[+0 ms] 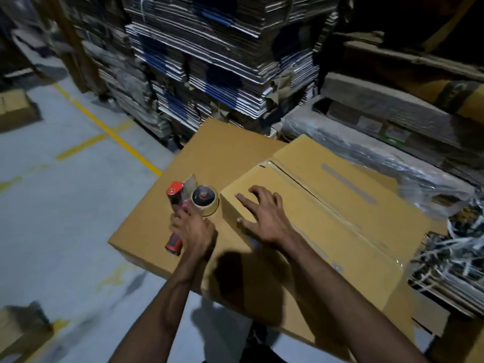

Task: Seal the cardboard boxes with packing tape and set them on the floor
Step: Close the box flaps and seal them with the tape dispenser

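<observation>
A brown cardboard box (340,205) stands in front of me, its top flaps closed with the centre seam showing dark. My right hand (262,213) rests flat on the box's near left corner, fingers spread. To its left lies a lower, flat sheet of cardboard (209,155). On it lies a red and black tape dispenser (178,203) with a roll of clear tape (205,201). My left hand (192,229) grips the dispenser's handle.
Tall stacks of flattened cartons (209,61) rise behind the box. Plastic-wrapped bundles (379,153) and strapped piles lie to the right. The grey floor (65,205) with yellow lines spreads to the left, with small boxes (15,108) at its edges.
</observation>
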Motion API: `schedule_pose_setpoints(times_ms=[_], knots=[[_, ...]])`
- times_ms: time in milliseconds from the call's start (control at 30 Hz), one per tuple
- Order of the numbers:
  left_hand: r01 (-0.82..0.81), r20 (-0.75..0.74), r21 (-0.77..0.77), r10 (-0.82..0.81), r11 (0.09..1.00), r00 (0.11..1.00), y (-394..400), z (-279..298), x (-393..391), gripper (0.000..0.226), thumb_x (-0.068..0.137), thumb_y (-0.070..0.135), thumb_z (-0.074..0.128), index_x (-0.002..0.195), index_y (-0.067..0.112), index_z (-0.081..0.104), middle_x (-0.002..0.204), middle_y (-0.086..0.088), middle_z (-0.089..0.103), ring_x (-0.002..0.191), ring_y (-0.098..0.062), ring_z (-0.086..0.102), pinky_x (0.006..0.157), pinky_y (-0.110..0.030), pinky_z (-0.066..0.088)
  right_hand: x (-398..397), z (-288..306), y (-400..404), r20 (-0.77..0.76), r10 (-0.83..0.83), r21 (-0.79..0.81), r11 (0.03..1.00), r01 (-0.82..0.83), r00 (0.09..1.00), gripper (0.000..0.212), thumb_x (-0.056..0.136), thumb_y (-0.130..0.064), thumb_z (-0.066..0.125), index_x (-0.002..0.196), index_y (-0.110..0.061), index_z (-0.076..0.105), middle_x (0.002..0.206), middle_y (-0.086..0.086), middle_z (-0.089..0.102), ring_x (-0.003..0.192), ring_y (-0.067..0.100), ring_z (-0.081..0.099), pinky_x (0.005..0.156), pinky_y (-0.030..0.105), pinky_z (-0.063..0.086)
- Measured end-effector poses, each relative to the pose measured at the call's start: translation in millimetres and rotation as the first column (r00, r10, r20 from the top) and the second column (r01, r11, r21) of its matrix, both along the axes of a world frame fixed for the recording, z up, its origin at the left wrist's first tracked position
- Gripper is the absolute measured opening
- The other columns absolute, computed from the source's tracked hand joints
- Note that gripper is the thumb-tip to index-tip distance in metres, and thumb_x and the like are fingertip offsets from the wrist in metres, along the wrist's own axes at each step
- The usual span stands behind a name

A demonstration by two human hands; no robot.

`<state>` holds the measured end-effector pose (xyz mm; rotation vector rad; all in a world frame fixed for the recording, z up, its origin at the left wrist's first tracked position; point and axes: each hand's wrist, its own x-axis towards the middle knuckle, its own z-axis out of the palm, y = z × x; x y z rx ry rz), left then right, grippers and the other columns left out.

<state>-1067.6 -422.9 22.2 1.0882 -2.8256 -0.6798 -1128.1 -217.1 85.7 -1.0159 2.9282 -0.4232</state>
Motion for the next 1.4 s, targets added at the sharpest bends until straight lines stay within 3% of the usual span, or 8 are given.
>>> schedule_pose_setpoints(times_ms=[100, 333, 467, 600, 733, 967, 1267, 1400], knots=[[-0.125, 0.103, -0.037, 0.129, 0.991, 0.986, -15, -6, 4, 0.086, 0.072, 0.026, 0.078, 0.143, 0.002, 0.036, 0.131, -0.027, 0.048, 0.118, -0.049, 0.046, 0.097, -0.056, 0.039, -17, -8, -21, 0.01, -0.017, 0.017, 1.0, 0.016, 1.0, 0.07, 0.101, -0.059, 0.046, 0.164, -0.036, 0.025, 0.169, 0.01, 0.02, 0.156, 0.029, 0.015, 0.12, 0.055, 0.012], [-0.325, 0.013, 0.242, 0.332, 0.914, 0.943, -36, -5, -5, 0.049, 0.085, 0.02, 0.069, 0.117, 0.007, 0.034, 0.103, -0.019, 0.065, 0.095, -0.044, 0.065, 0.074, -0.045, 0.048, -43, -11, -61, 0.079, -0.136, 0.036, 0.99, 0.133, 0.988, 0.073, 0.102, -0.06, 0.043, 0.166, -0.036, 0.015, 0.175, 0.003, 0.004, 0.16, 0.026, 0.002, 0.124, 0.054, 0.001], [-0.236, -0.079, 0.26, 0.264, 0.936, 0.961, -58, -6, -11, 0.027, 0.077, 0.033, 0.065, 0.094, 0.015, 0.055, 0.09, -0.01, 0.067, 0.079, -0.035, 0.061, 0.072, -0.04, 0.054, -43, -13, -69, 0.088, -0.18, -0.012, 0.983, 0.182, 0.98, 0.073, 0.1, -0.058, 0.048, 0.165, -0.038, 0.018, 0.175, 0.001, 0.005, 0.16, 0.023, 0.002, 0.124, 0.053, -0.001], [-0.181, -0.143, 0.332, 0.239, 0.926, 0.96, -92, 11, -35, 0.039, 0.074, 0.052, 0.065, 0.074, 0.014, 0.058, 0.074, -0.008, 0.064, 0.069, -0.037, 0.062, 0.062, -0.038, 0.052, -42, -12, -73, 0.09, -0.214, -0.054, 0.974, 0.219, 0.973, 0.072, 0.1, -0.056, 0.05, 0.163, -0.039, 0.021, 0.174, 0.001, 0.008, 0.16, 0.024, 0.004, 0.124, 0.058, 0.004], [-0.104, -0.159, 0.543, 0.224, 0.834, 0.962, -125, 36, -75, 0.03, 0.072, 0.031, 0.066, 0.059, 0.006, 0.056, 0.056, -0.007, 0.055, 0.054, -0.032, 0.056, 0.053, -0.039, 0.047, -40, -7, -75, 0.037, -0.25, -0.019, 0.968, 0.25, 0.968, 0.066, 0.101, -0.068, 0.036, 0.161, -0.042, 0.024, 0.172, 0.0, 0.015, 0.159, 0.025, 0.01, 0.122, 0.056, 0.012], [0.129, -0.15, 0.971, 0.09, 0.202, 0.985, -121, 81, -131, 0.008, 0.094, 0.006, 0.056, 0.091, 0.011, 0.062, 0.06, -0.003, 0.047, 0.042, -0.016, 0.04, 0.038, -0.022, 0.031, -46, 3, -73, 0.021, -0.316, -0.107, 0.943, 0.317, 0.948, 0.054, 0.108, -0.06, 0.037, 0.155, -0.035, 0.042, 0.158, -0.003, 0.038, 0.151, 0.019, 0.028, 0.113, 0.052, 0.024], [0.216, -0.206, 0.931, 0.064, -0.295, 0.976, -70, 103, -156, 0.019, 0.1, 0.015, 0.055, 0.082, 0.02, 0.05, 0.06, 0.004, 0.043, 0.042, -0.008, 0.039, 0.04, -0.019, 0.034, -84, 21, -29, 0.009, -0.45, -0.098, 0.888, 0.449, 0.893, 0.053, 0.107, -0.057, 0.041, 0.152, -0.03, 0.047, 0.153, 0.0, 0.04, 0.145, 0.017, 0.029, 0.105, 0.039, 0.013], [0.105, -0.078, 0.762, 0.07, -0.639, 0.995, -61, 122, -171, 0.033, 0.078, 0.017, 0.088, 0.075, 0.013, 0.056, 0.052, 0.006, 0.045, 0.038, -0.005, 0.044, 0.036, -0.018, 0.041, -109, 31, 17, 0.062, -0.58, -0.083, 0.808, 0.583, 0.812, 0.068, 0.1, -0.068, 0.029, 0.153, -0.029, 0.044, 0.158, 0.012, 0.037, 0.149, 0.024, 0.026, 0.114, 0.055, 0.016]])
